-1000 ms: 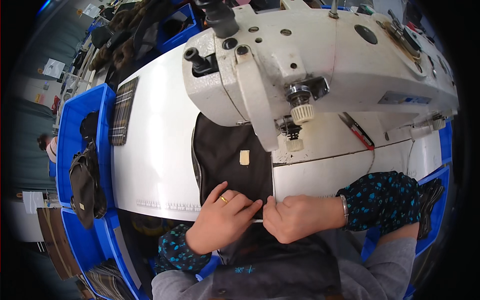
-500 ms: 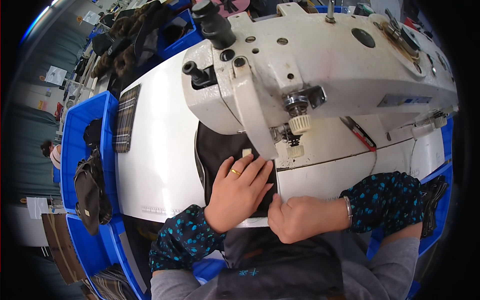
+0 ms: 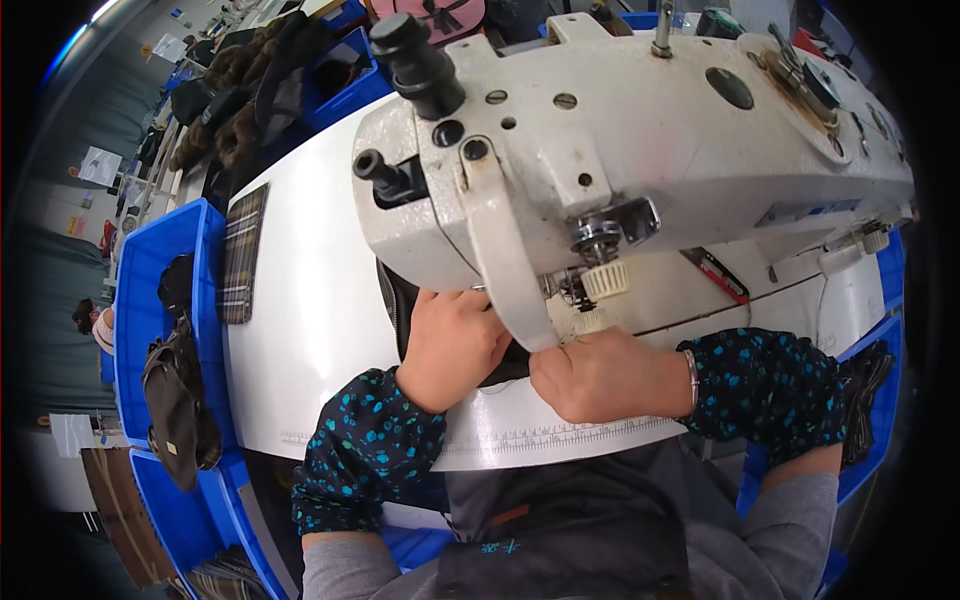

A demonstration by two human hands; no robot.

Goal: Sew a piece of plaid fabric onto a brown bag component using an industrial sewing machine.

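A black fabric piece (image 3: 508,366) with a zipper-like edge (image 3: 396,310) along its left side lies under the head of a white sewing machine (image 3: 560,130). My left hand (image 3: 450,345) rests on it, its fingers mostly hidden behind the machine head. To the right, my right hand (image 3: 610,375) is closed with curled fingers by the right edge of the fabric, just below the machine's curved white lever (image 3: 508,255). Whatever its fingertips pinch is hidden. The needle area cannot be seen from here.
Printed ruler marks (image 3: 540,437) run along the front of the white table (image 3: 310,290). A red-and-black cutter (image 3: 722,275) lies behind my right hand. Folded plaid cloth (image 3: 242,255) sits at the left edge, beside blue bins (image 3: 205,320) holding dark pieces.
Both hands and the black fabric have moved away from me, further under the machine head. The left fingers, spread on the fabric before, have gone out of sight; the fabric's pale tag is hidden too.
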